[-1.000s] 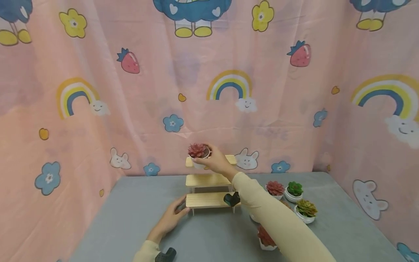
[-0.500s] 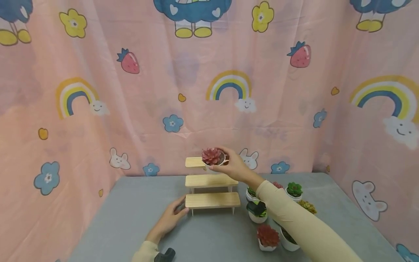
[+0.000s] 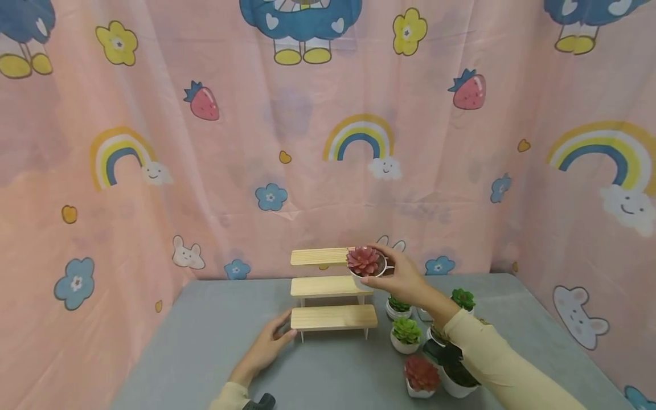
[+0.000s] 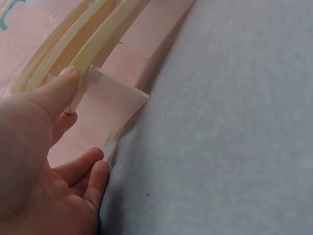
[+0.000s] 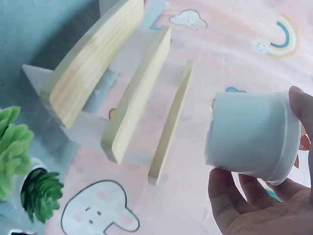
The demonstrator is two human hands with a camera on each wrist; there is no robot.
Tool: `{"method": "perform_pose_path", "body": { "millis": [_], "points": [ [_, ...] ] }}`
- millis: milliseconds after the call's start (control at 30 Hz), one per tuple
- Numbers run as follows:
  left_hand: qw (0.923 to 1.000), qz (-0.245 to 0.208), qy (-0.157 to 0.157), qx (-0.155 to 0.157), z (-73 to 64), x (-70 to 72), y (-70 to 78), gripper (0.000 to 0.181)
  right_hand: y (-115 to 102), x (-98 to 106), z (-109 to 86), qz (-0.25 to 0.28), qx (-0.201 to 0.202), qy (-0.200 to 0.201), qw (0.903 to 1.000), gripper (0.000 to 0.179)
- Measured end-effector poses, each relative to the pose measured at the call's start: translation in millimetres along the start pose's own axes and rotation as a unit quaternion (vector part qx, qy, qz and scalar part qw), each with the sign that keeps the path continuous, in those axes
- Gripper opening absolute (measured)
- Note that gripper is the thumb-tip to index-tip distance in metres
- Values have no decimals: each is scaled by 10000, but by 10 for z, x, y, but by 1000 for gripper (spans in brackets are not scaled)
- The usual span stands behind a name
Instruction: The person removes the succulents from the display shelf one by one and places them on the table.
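My right hand [image 3: 407, 282] holds a red succulent [image 3: 363, 261] in a white pot [image 5: 249, 134], fingers on one side and thumb on the other. In the head view the plant overlaps the right end of the top shelf; the right wrist view shows a gap between pot and shelves. The three-tier wooden display stand [image 3: 333, 316] has pale shelves on clear side supports. At its left end my left hand [image 3: 262, 346] grips the lowest shelf, thumb [image 4: 66, 85] against the wood and index fingertip at the shelf's end. Its other fingers are bent beside the clear support [image 4: 115, 90].
Right of the stand, several potted succulents sit on the grey table [image 3: 179, 364]: a light green one [image 3: 406, 331], a dark green one [image 3: 398, 304], a red one [image 3: 421, 374] and a green one [image 3: 463, 299]. My right sleeve hides others. A pink patterned curtain [image 3: 230, 165] hangs behind.
My right hand has carried the red succulent to the right and lower, from the top shelf's left part to its right end. My left hand stays at the stand.
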State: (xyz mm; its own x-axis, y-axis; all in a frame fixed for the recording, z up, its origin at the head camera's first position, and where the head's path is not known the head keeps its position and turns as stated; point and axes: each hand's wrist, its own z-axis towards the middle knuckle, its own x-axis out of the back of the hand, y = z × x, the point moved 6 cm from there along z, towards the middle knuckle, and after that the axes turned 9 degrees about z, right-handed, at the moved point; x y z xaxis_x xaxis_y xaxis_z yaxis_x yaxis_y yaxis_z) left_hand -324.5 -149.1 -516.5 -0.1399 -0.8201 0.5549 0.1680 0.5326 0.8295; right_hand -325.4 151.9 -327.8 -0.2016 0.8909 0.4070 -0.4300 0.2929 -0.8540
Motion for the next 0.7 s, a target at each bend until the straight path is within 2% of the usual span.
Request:
{"method": "perform_pose_path", "body": {
  "millis": [200, 433, 567, 700],
  "points": [
    [9999, -73, 85, 121, -27, -8, 6, 65, 20, 143, -198, 11, 106, -57, 9999, 71],
    [10000, -6, -5, 95, -9, -14, -39, 66, 99, 265, -410, 16, -151, -70, 9999, 75],
    [10000, -37, -7, 79, -12, -10, -23, 66, 113, 336, -516, 228, -108, -161, 9996, 74],
    [10000, -56, 7, 63, -18, 6, -3, 65, 112, 411, -600, 181, -47, -90, 9998, 72]
  ]
}}
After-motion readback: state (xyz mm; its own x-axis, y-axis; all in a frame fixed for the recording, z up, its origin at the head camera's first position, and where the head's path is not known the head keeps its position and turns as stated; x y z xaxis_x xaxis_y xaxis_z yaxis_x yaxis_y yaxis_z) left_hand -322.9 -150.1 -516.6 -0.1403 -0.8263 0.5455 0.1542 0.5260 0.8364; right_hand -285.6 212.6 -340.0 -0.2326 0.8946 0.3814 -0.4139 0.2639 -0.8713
